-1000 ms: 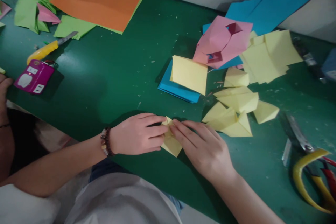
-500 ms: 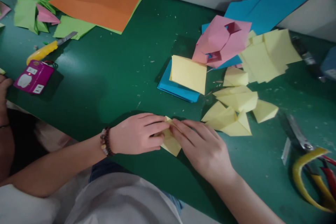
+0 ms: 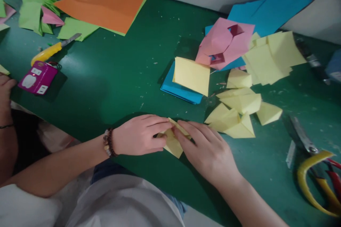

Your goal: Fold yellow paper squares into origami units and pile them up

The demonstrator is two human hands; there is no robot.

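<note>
A small piece of folded yellow paper [image 3: 174,146] lies on the green table near its front edge, partly covered by my fingers. My left hand [image 3: 144,135], with a beaded bracelet at the wrist, grips the paper's left side, fingers closed. From the right, my right hand [image 3: 209,147] presses on the paper with thumb and fingertips, close to the left fingertips. Just right of the hands rest several folded yellow paper pieces [image 3: 238,101]. Beyond them, a flat yellow sheet [image 3: 192,76] sits on a folded blue paper stack [image 3: 181,92].
Scissors [image 3: 315,156] lie at right, below a stack of yellow sheets [image 3: 274,56]. A pink folded paper shape [image 3: 223,44] overlaps blue paper [image 3: 269,12]. Orange paper [image 3: 103,5], a yellow-handled cutter [image 3: 48,52] and a purple box [image 3: 38,78] are at left, near another person's hand [image 3: 5,87].
My right fingers have shifted slightly, and a little more of the yellow paper shows beneath them. The view has moved a little; both hands stay on the paper.
</note>
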